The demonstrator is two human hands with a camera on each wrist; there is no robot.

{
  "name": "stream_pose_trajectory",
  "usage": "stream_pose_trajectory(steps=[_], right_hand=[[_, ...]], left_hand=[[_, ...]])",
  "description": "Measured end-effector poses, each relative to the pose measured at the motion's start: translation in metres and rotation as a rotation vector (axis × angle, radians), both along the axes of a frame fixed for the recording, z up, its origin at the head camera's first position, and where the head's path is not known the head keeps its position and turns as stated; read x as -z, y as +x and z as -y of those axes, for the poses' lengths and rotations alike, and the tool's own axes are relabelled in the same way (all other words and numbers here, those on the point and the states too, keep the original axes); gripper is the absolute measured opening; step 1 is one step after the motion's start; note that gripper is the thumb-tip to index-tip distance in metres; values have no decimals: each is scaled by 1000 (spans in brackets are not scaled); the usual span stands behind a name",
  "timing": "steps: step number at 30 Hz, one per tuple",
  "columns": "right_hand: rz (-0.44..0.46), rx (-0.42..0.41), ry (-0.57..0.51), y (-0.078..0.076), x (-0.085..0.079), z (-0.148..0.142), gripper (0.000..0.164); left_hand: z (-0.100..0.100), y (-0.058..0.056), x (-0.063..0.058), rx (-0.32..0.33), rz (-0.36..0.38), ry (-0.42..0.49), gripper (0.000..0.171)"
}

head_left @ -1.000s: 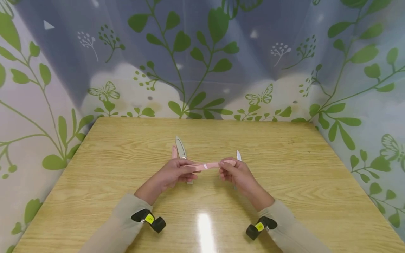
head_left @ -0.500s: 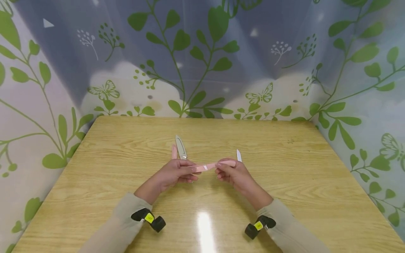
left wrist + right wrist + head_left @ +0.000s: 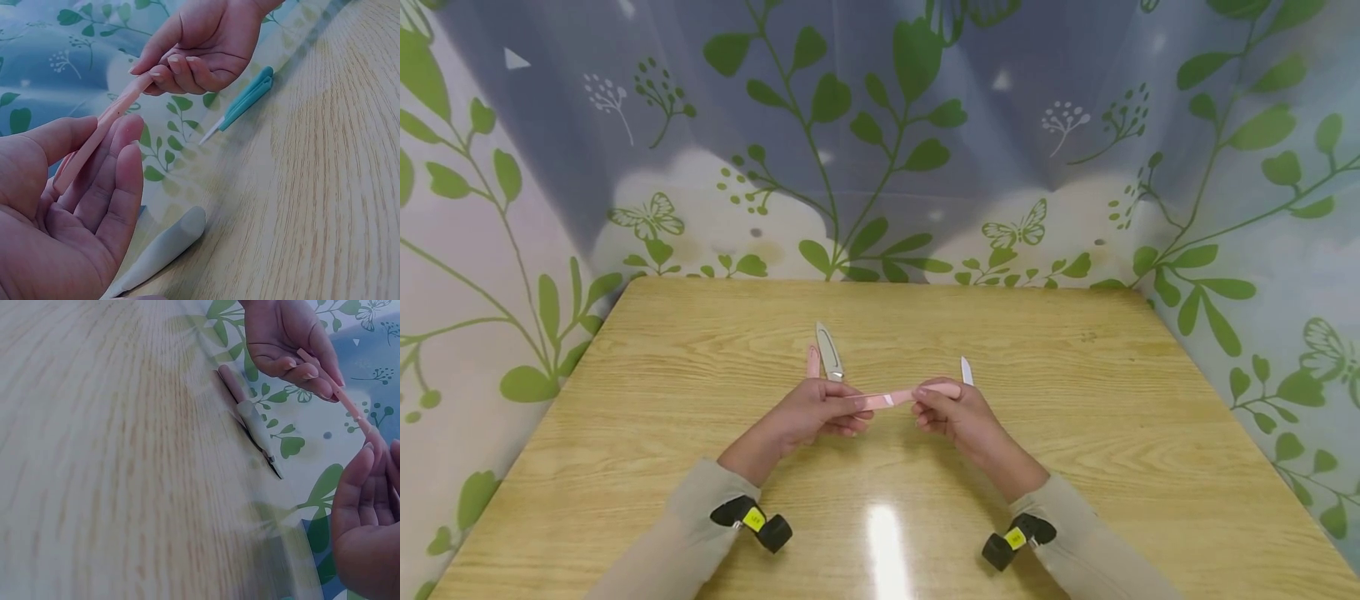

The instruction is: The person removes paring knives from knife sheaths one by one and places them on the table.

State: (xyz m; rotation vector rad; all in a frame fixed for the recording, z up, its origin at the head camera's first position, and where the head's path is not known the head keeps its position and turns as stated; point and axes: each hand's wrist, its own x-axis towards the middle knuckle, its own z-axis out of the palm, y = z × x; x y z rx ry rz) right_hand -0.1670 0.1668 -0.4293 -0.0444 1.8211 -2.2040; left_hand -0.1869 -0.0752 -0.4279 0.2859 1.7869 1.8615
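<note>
Both hands hold a slim pink knife level above the table, with a narrow white band near its middle. My left hand pinches its left part between thumb and fingers. At the rounded end, my right hand pinches it with thumb and forefinger. A lengthwise slit shows along the pink knife in the left wrist view; no bare blade is plain to see. Behind the left hand lies a knife with a grey slotted blade or cover, its pale handle seen in the left wrist view.
A pink strip-like piece lies beside the grey-bladed knife. Beyond the right hand is a small knife with a white blade and teal handle. A patterned curtain stands at the wooden table's far edge.
My right hand has shifted slightly left along the pink knife and moved its end a little. The left hand and the knives on the table stay almost the same.
</note>
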Motion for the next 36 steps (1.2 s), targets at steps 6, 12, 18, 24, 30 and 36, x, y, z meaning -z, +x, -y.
stream_pose_trajectory(steps=[6,12,18,24,30,36], right_hand=[[0,-4,-9,0,1,-1,13],[-17,-3,-26,1,0,-3,13],[-35,9,-44,2,0,-3,14],[-34,21,-49,2,-1,-3,14],[-27,21,-35,4,1,-6,12],[-44,18,-25,4,3,-7,9]], left_hand=[[1,0,1,3,-11,-13,26],[1,1,1,-2,-28,-20,27],[2,2,0,-9,-48,-31,27],[3,2,-1,2,-57,-32,28],[2,2,-1,12,-54,-34,28],[2,3,0,18,-57,-28,28]])
